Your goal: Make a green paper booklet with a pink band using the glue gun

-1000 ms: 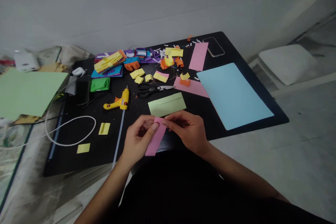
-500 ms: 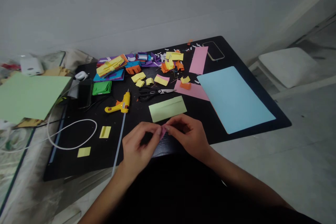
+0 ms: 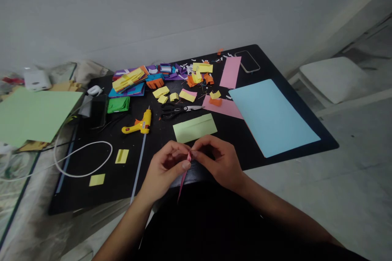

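Observation:
Between my two hands, at the near edge of the table, is a narrow pink piece of paper (image 3: 183, 180), seen almost edge-on and hanging down. My left hand (image 3: 167, 167) pinches it from the left with thumb and fingers. From the right, my right hand (image 3: 219, 161) grips its upper end between thumb and forefinger. Just beyond my fingertips lies a folded pale green paper (image 3: 195, 127). Behind that rest black-handled scissors (image 3: 180, 110), blades pointing right. A yellow glue gun (image 3: 139, 123) lies to the left, a glue stick (image 3: 139, 167) trailing from it toward me.
On the black table (image 3: 165, 130), a light blue sheet stack (image 3: 272, 116) sits right. Pink strips (image 3: 231, 72) and paper scraps (image 3: 197, 77) cover the back. A white cable (image 3: 104, 143) loops at left near small yellow papers (image 3: 121, 156). A white stool (image 3: 333, 77) stands beyond the right side.
The pink paper has turned, and a longer length of it now hangs below my fingers. My left hand has shifted slightly, its thumb lower. The things on the table lie as before.

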The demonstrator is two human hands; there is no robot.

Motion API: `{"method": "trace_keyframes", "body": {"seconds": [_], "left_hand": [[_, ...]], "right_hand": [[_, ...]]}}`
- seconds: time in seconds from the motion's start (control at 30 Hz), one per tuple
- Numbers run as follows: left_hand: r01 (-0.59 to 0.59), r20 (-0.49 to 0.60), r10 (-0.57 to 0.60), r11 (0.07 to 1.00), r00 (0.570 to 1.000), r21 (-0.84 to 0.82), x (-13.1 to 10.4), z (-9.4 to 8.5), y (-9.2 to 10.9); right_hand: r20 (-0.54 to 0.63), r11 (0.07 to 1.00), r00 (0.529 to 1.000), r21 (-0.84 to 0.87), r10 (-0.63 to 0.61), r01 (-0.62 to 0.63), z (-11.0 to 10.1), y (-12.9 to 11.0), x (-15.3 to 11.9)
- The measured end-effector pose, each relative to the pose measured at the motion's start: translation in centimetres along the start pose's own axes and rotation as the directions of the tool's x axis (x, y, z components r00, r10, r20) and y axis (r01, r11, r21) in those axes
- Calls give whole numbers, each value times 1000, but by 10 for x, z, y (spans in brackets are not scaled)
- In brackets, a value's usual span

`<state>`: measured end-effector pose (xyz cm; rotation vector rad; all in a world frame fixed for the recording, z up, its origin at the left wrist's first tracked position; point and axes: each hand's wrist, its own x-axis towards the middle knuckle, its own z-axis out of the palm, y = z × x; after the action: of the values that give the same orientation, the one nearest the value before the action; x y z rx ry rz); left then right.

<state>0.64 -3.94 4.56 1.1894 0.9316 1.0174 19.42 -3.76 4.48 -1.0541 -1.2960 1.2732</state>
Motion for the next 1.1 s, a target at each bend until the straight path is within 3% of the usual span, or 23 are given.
{"method": "trace_keyframes", "body": {"seconds": [0.17,0.37,0.6,0.83,1.1], "left_hand": [[50,-67,-46,997,997,65,-3,7,3],[32,-110,-13,985,994,172,-4,9,3],[60,-28,-56,979,998,194,-8,4,-5],[88,86,-111,967,990,238,-8,-1,2],[211,117,-275,898,954,385,-10,-18,-2]], "right_hand": [[-36,999,999,-22,-26,25,1,-2,0],[-58,1000,998,8,3,-3,4,0,-1],[-24,994,998,93,57,-55,2,1,-2],[-13,984,995,148,98,-95,-5,7,4],[-34,974,984,151,177,-170,-18,4,12]]}}
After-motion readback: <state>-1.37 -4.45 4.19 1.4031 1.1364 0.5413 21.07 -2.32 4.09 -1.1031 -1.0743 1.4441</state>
